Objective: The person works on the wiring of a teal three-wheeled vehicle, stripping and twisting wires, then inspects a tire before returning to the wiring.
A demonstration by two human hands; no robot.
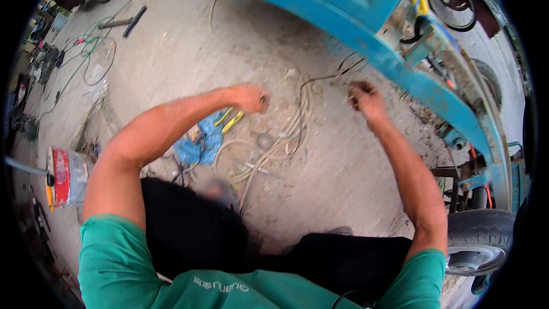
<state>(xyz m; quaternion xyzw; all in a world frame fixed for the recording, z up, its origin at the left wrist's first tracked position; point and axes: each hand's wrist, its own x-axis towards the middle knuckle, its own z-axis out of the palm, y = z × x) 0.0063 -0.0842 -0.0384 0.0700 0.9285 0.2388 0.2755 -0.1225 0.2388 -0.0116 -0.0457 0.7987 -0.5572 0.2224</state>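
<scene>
My left hand (251, 98) is held out over the concrete floor with its fingers curled closed. A dark spot shows at the fingertips, too small to name. To the right, my right hand (368, 102) has its fingers pinched together near the teal metal frame (394, 60); a tiny pale bit shows at the fingertips, its kind unclear. Between the hands, a thin dark wire (326, 77) runs from beige cables (304, 106) toward the frame. Below my left forearm lies a blue plastic bag (211, 140), with a yellow-handled tool (233, 121) beside it.
A hammer (134, 22) and green cable (87, 51) lie at the far left. A red and white bucket (68, 177) stands by my left elbow. A wheel (479, 237) is at the lower right. A small flat strip (257, 168) lies near the cables.
</scene>
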